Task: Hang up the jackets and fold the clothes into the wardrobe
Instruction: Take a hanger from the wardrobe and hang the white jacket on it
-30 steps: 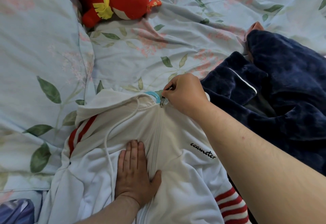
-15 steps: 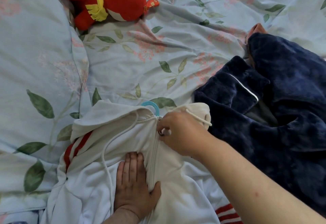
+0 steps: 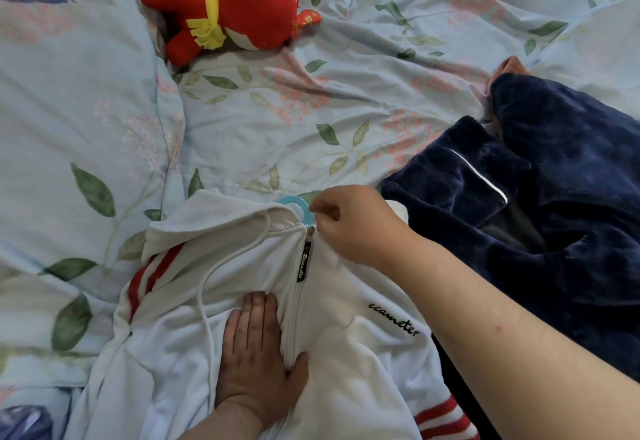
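while the left hand presses the jacket flat, the right hand curls just right of the hook, pinch unclear.

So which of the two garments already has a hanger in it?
The white zip jacket: a blue hook pokes from its collar; the navy fleece shows none.

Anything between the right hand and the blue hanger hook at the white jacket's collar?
Nothing visible does. The right hand is curled right beside the blue hanger hook, which sticks out of the white jacket at its collar. The zipper pull lies below, out of the path. Whether the fingers touch it is unclear.
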The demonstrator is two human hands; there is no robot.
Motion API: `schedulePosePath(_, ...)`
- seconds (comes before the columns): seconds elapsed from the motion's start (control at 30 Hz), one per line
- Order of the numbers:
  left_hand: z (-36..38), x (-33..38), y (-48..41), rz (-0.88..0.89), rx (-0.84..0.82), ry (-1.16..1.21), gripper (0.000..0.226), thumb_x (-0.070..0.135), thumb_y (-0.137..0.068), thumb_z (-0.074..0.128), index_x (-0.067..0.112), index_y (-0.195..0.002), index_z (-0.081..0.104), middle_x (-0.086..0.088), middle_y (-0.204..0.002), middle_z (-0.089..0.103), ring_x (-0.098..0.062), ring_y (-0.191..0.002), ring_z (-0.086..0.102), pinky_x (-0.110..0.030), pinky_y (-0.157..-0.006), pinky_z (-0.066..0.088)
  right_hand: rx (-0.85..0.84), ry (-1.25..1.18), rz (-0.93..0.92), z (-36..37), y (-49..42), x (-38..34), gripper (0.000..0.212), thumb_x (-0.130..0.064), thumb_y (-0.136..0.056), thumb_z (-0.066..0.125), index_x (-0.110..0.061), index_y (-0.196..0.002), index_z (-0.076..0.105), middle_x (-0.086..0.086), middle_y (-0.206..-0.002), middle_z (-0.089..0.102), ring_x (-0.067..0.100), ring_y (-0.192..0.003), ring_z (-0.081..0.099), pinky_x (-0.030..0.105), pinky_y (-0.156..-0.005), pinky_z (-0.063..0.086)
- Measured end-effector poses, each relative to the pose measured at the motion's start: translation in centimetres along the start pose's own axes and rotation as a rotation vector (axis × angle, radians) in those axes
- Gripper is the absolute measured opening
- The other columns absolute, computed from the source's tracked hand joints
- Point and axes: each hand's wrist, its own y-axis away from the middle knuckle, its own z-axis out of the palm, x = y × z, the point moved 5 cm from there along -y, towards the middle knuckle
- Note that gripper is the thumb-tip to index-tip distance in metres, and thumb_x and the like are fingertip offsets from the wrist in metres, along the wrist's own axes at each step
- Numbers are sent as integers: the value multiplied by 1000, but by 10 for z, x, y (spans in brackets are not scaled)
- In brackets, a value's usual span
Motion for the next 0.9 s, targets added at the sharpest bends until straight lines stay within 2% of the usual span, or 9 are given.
schedulePosePath(0.1,2,-1,-2,-14,22,0,101,58,-68,48,-2,-146,28,-20,-151,32,-17,-153,0,-38,-123,3,30,71,-39,7,-20,2,28,-6,-94,45,-3,-106,69,6,-103,68,23,-94,57,33,-80,46)
schedulePosePath(0.2,4,-3,-2,-10,55,10,101,59,-67,48,-1,-146,29,-19,-151,32,-13,-152,-4,-38,-123,4,-83,23,14,29,-31,11,24,-11,-98,45,-10,-77,59,2,-77,58,17,-71,51,34,-66,40)
schedulePosePath(0.3,3,-2,-2,-5,90,18,100,58,-66,48,0,-145,32,-18,-150,34,-15,-153,3,-37,-123,4,-130,-242,89,47,-24,21,26,-21,-102,49,-23,-77,51,-8,-71,51,4,-63,44,21,-59,35)
schedulePosePath(0.43,2,-2,-2,-14,123,31,99,58,-66,48,1,-145,33,-17,-150,34,-20,-152,12,-36,-123,3,-106,-394,162,62,-19,31,34,-31,-103,47,-10,-79,58,-1,-75,55,14,-68,48,32,-68,39)
schedulePosePath(0.5,1,-2,-1,-5,143,1,97,58,-67,48,-1,-144,34,-19,-149,37,-30,-143,28,-38,-123,5,-83,-427,171,66,-20,34,35,-31,-103,48,-7,-78,57,1,-74,53,16,-70,47,34,-70,38)
schedulePosePath(0.57,-2,0,0,-3,152,-16,96,57,-68,48,-1,-143,35,-21,-147,40,-33,-137,34,-39,-122,7,-67,-426,162,69,-20,35,36,-30,-102,51,-15,-69,48,-2,-67,47,14,-63,43,33,-66,35)
schedulePosePath(0.63,-3,1,1,-4,162,-11,95,56,-68,48,-2,-143,37,-22,-145,43,-33,-136,35,-39,-122,7,-65,-464,175,74,-20,37,37,-29,-98,56,-19,-65,43,-6,-60,43,11,-55,38,30,-62,34)
schedulePosePath(0.73,-3,1,2,-6,163,-7,95,56,-69,48,-1,-144,35,-21,-146,41,-33,-136,35,-40,-122,8,-69,-485,210,77,-19,40,31,-31,-94,62,-20,-69,47,-10,-57,42,6,-47,37,27,-57,35)
schedulePosePath(0.9,-1,1,2,-8,155,3,95,57,-70,47,1,-145,33,-20,-146,41,-33,-136,34,-39,-121,7,-68,-426,195,77,-19,35,29,-30,-94,60,-19,-71,47,-6,-63,47,11,-57,43,29,-61,37)
